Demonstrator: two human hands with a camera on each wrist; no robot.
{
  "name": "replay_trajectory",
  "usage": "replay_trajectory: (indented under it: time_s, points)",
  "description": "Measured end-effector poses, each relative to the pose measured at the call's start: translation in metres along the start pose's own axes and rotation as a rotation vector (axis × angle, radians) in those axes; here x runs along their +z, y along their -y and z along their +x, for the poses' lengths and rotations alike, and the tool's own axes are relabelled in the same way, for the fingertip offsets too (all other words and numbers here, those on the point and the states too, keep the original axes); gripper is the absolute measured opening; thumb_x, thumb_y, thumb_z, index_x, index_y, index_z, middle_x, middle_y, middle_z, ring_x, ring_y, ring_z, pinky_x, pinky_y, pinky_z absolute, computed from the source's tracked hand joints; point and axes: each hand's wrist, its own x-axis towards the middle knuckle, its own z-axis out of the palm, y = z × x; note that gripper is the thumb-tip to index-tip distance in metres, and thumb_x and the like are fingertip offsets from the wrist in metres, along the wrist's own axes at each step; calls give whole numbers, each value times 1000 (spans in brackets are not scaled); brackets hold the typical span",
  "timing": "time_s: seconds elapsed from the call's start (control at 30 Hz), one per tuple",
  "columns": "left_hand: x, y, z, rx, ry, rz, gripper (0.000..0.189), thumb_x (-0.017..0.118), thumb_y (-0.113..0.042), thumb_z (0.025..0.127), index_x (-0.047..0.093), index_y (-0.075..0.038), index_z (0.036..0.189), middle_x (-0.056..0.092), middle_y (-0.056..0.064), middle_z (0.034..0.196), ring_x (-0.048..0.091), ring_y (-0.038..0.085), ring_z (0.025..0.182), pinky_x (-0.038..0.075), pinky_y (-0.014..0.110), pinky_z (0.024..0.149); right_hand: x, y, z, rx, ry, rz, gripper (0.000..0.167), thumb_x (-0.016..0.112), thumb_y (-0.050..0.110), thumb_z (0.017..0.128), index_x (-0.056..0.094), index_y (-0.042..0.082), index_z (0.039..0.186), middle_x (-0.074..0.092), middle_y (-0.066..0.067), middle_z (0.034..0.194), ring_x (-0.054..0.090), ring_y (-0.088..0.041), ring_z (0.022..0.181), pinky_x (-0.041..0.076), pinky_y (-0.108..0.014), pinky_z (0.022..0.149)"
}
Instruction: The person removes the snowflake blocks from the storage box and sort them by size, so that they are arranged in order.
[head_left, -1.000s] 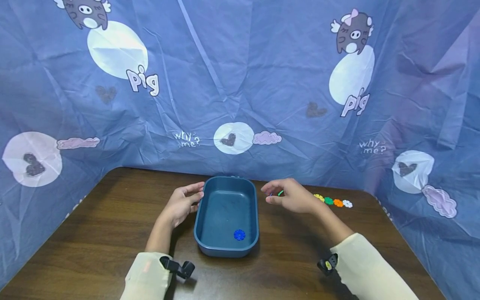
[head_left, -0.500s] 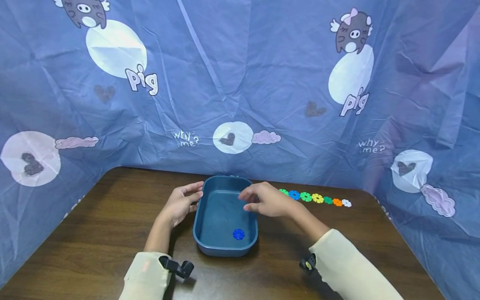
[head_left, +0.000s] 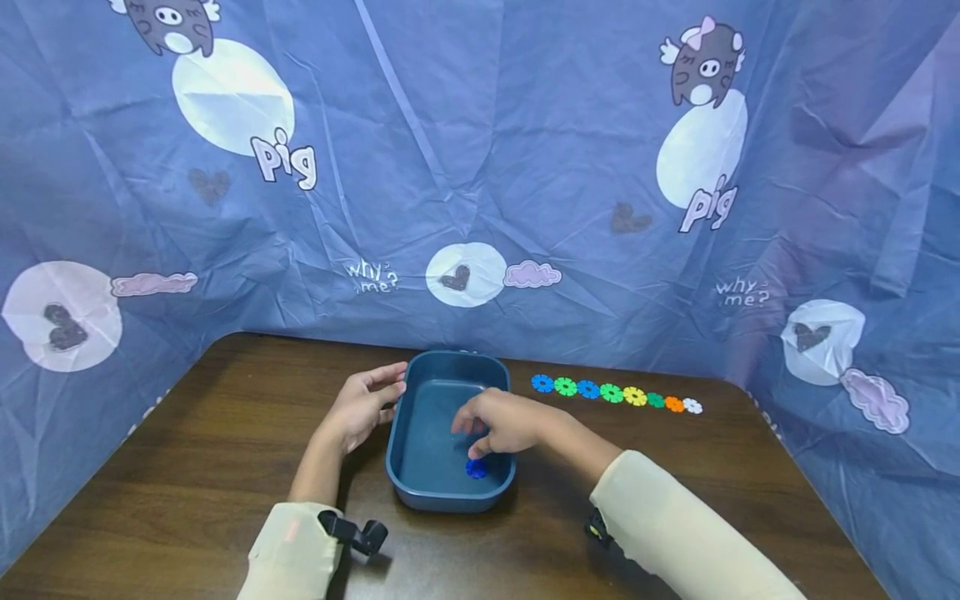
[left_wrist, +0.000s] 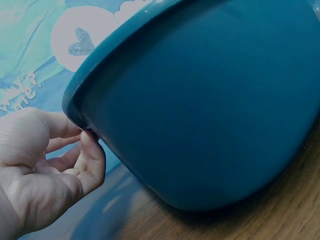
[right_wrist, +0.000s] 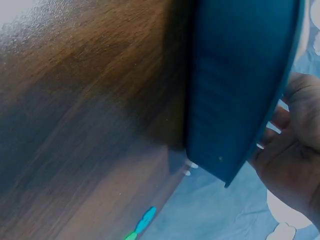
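A dark teal plastic bin [head_left: 435, 503] stands on the table with one dark blue notched disc [head_left: 476, 469] on its floor at the near right. My left hand [head_left: 362, 410] rests its fingertips against the outside of the bin's left wall, just under the rim; the left wrist view shows the hand [left_wrist: 47, 165] touching there too. Inside the bin reaches my right hand [head_left: 498, 421], fingers loosely bent, the thumb tip right over the blue disc's far edge. In the right wrist view the bin's wall [right_wrist: 235, 90] covers most of its fingers [right_wrist: 281, 118].
A row of several connected-looking notched discs [head_left: 611, 392] in blue, green, yellow, orange and white lies at the back right of the wooden table [head_left: 210, 450]. Behind the table hangs a blue cloth [head_left: 480, 167] with pig prints.
My right hand has moved left and toward me, from beside the disc row, over the bin's right rim and down to the blue disc. The row now shows fully. My left hand stays put.
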Motion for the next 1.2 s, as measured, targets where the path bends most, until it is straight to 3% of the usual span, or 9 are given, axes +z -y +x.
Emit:
replay_trajectory:
  time_s: [0.23,0.43,0.73,0.93,1.2]
  points:
    - [0,0,0,2,5,7,47,55,-2,104,47,3,149,48,20,141,55,16,109,55,25,78,7,4,11,104,123,-118,33,90,22,81,76,19,111,69,7,98,62,-7,93,53,-23,81]
    - [0,-2,-1,3,5,6,46,55,-1,103,47,3,149,48,20,141,56,14,104,55,24,76,11,7,19,164,133,-171,29,92,26,78,73,24,100,65,12,89,58,-4,84,51,-23,75]
    - [0,-1,-1,7,4,5,46,55,-1,103,47,3,149,49,20,140,57,12,102,55,24,76,16,3,31,79,104,-88,29,90,24,80,74,19,104,69,9,89,61,-3,84,51,-20,77]
    - [0,-1,-2,9,5,6,46,55,-1,103,47,4,149,48,21,141,58,12,102,55,24,76,15,6,33,87,139,17,32,91,19,79,74,18,106,69,6,95,62,-6,87,52,-20,78]
    - [0,0,0,23,17,-18,48,56,-2,103,45,6,149,47,22,140,59,11,99,55,23,74,20,7,38,116,162,73,32,91,13,77,71,21,100,64,6,96,61,-9,87,51,-21,78]
